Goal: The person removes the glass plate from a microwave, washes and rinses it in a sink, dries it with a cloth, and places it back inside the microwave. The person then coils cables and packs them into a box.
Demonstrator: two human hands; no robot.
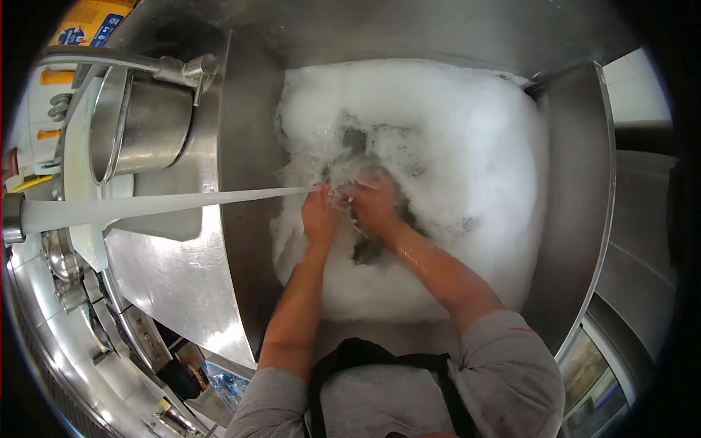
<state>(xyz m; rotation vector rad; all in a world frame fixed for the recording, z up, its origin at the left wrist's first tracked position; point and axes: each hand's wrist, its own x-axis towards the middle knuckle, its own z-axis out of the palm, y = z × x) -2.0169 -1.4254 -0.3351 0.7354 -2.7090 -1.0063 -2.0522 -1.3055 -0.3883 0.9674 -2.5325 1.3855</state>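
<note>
In the head view, we see 2 bare hands close together near the middle of the frame, over the sink (252, 146). The left hand (319, 217) has its fingers bent toward the right hand (374, 204), which is blurred and bent inward too. Splashing water hides the small space between them, so we cannot tell whether the fingers are clamped on anything or touch each other.

We follow a stream of water (182, 205) from a metal spout (12, 217) at the left edge across to the hands, where it breaks into splashes. White foam (475, 160) fills most of the sink, across the centre and right of centre; around the hands we see darker gaps in it.

In the upper left, we find a metal pot (153, 124) lying tilted on the ledge beside the sink, with a metal pipe (131, 58) passing above it and a yellow package (91, 22) in the corner. At the bottom, we see grey sleeves (504, 358) and a black apron strap (456, 398).
</note>
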